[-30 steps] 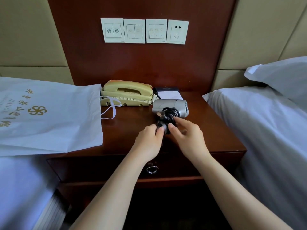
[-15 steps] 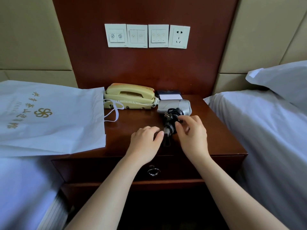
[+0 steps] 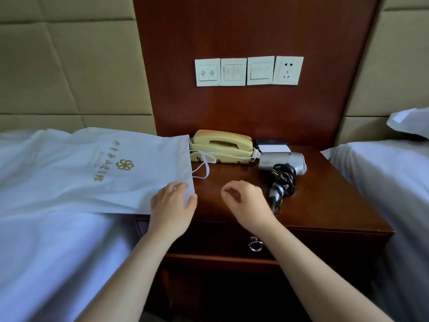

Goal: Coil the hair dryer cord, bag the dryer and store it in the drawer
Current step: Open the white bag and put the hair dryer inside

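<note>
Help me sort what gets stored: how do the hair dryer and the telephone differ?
The hair dryer is silver with a black cord wound round its handle; the telephone is yellowish with a curly, matching cord. The dryer lies nearer the front edge, the telephone against the back panel. Both rest on the nightstand.

One view only: head cam, looked fwd and down from above the nightstand (image 3: 325,205), facing the wood wall panel w/ switch plates (image 3: 248,71). Close range: both forearms entered from bottom edge, left hand (image 3: 173,204) and right hand (image 3: 247,203) sat mid-frame. Wide angle took in a bed (image 3: 46,240) each side. No 2nd view, so no overlap.
</note>
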Available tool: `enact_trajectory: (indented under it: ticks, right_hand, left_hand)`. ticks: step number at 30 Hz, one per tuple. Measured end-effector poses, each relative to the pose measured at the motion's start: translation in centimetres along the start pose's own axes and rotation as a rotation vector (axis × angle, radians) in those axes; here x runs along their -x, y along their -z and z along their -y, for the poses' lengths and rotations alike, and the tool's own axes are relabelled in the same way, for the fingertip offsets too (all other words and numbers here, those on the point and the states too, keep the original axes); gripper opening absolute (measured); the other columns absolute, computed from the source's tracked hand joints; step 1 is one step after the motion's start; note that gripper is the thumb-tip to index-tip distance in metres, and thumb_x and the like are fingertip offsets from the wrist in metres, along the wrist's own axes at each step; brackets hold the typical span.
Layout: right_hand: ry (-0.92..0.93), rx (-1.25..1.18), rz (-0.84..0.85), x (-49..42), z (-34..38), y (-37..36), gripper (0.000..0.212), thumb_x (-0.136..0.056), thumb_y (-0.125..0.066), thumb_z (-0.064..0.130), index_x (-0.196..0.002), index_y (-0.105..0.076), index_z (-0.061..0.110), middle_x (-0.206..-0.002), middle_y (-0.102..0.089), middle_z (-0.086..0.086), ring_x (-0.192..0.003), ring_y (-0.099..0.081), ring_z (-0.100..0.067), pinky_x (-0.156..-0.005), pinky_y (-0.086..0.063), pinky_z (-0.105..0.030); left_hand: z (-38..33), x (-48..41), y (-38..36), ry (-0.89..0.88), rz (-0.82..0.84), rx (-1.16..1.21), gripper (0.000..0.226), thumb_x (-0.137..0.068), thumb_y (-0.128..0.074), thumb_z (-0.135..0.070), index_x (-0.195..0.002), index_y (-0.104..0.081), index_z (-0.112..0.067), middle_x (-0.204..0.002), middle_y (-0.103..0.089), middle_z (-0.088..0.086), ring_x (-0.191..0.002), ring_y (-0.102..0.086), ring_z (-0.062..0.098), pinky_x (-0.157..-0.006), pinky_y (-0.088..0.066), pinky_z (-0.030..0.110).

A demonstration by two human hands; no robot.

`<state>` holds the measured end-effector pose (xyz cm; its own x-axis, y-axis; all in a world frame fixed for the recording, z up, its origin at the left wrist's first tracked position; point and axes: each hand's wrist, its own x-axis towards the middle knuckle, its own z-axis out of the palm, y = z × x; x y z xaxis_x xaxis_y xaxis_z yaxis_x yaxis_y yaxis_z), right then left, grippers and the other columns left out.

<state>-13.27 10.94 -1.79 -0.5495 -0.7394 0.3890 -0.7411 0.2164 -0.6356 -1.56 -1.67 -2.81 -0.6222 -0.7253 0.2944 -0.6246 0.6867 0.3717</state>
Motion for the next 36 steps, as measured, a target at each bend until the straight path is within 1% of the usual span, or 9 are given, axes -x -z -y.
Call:
enact_trajectory:
  ticks: [6, 10, 14, 16, 21, 24, 28, 31, 36]
  right_hand:
    - [-0.257, -0.228, 0.109, -2.7, 0.6, -5.1, 0.038, -0.090, -0.056, 0.027, -0.125, -0.056, 0.011, -0.122, -0.062, -0.004, -0.113, -0.057, -0.016, -0.090, -0.039, -0.021]
    - [-0.414, -0.496, 0.083, -4.8, 0.8, -7.9, 0.052, -0.084, -0.059, 0.030, -0.130, -0.050, 0.008, -0.123, -0.060, -0.007, -0.117, -0.056, -0.024, -0.103, -0.043, -0.040]
    - [-0.461, -0.586, 0.093, -6.3, 0.8, -9.5, 0.028, -0.070, -0.061, 0.036, -0.078, -0.059, 0.010, -0.081, -0.059, -0.008, -0.085, -0.061, -0.022, -0.087, -0.051, -0.044]
    - [-0.471, -0.614, 0.113, -6.5, 1.3, -9.4, 0.040, -0.074, -0.060, 0.032, -0.076, -0.056, -0.008, -0.074, -0.055, -0.011, -0.070, -0.056, -0.022, -0.070, -0.046, -0.036]
    - [-0.414, -0.450, 0.157, -5.8, 2.7, -9.7, 0.025, -0.088, -0.052, 0.023, -0.068, -0.056, 0.009, -0.053, -0.045, 0.000, -0.044, -0.040, -0.012, -0.045, -0.033, -0.021]
    - [-0.300, -0.364, 0.138, -5.0, 3.2, -10.0, 0.027, -0.084, -0.047, 0.011, -0.059, -0.056, 0.007, -0.048, -0.050, 0.002, -0.043, -0.037, -0.009, -0.046, -0.030, -0.023]
    - [-0.125, -0.331, 0.001, -4.0, 4.2, -8.4, 0.029, -0.083, -0.042, 0.003, -0.055, -0.034, 0.006, -0.050, -0.032, -0.001, -0.047, -0.024, -0.010, -0.047, -0.020, -0.026]
    - [0.017, -0.341, -0.088, -3.4, 4.8, -6.5, 0.027, -0.089, -0.042, 0.003, -0.063, -0.045, -0.005, -0.051, -0.046, -0.009, -0.042, -0.039, -0.007, -0.046, -0.031, -0.020]
    - [0.162, -0.414, -0.355, -2.5, 4.8, -3.3, 0.024, -0.095, -0.045, 0.008, -0.076, -0.058, 0.001, -0.060, -0.055, -0.009, -0.053, -0.042, -0.011, -0.053, -0.035, -0.023]
  left_hand:
    - [4.1, -0.2, -0.9, 0.039, 0.055, -0.040, 0.046, -0.098, -0.032, -0.037, -0.137, -0.042, -0.015, -0.143, -0.046, 0.005, -0.134, -0.038, 0.025, -0.110, -0.023, 0.035]
    - [5.3, -0.5, -1.4, 0.005, 0.048, 0.050, 0.041, -0.098, -0.037, -0.034, -0.131, -0.051, -0.014, -0.138, -0.052, 0.004, -0.128, -0.044, 0.023, -0.107, -0.027, 0.032]
    - [6.1, -1.0, -1.2, 0.026, 0.016, 0.260, 0.034, -0.097, -0.041, -0.026, -0.119, -0.062, -0.009, -0.124, -0.061, 0.008, -0.115, -0.053, 0.026, -0.099, -0.037, 0.033]
    - [6.3, -0.8, -1.1, 0.014, -0.003, 0.310, 0.031, -0.096, -0.042, -0.022, -0.111, -0.065, -0.007, -0.117, -0.064, 0.009, -0.110, -0.055, 0.026, -0.096, -0.039, 0.032]
    - [6.4, 0.1, -0.5, -0.028, -0.012, 0.419, 0.028, -0.096, -0.044, -0.019, -0.100, -0.068, -0.006, -0.103, -0.069, 0.006, -0.100, -0.059, 0.022, -0.089, -0.044, 0.030]
    - [6.6, 0.4, -0.2, -0.021, -0.010, 0.491, 0.026, -0.096, -0.045, -0.018, -0.096, -0.069, -0.007, -0.098, -0.070, 0.004, -0.096, -0.060, 0.019, -0.084, -0.043, 0.026]
    - [6.1, 0.6, 0.0, -0.073, -0.069, 0.560, 0.028, -0.094, -0.045, -0.022, -0.095, -0.068, -0.006, -0.097, -0.067, 0.003, -0.096, -0.059, 0.017, -0.080, -0.038, 0.015]
    - [5.1, 0.8, 0.5, -0.184, -0.169, 0.583, 0.045, -0.086, -0.037, -0.038, -0.102, -0.065, -0.007, -0.100, -0.061, -0.003, -0.099, -0.055, 0.012, -0.083, -0.034, 0.003]
    - [3.6, 1.2, 0.9, -0.303, -0.267, 0.572, 0.053, -0.088, -0.031, -0.041, -0.119, -0.059, -0.008, -0.115, -0.053, -0.007, -0.112, -0.046, 0.004, -0.099, -0.034, 0.018]
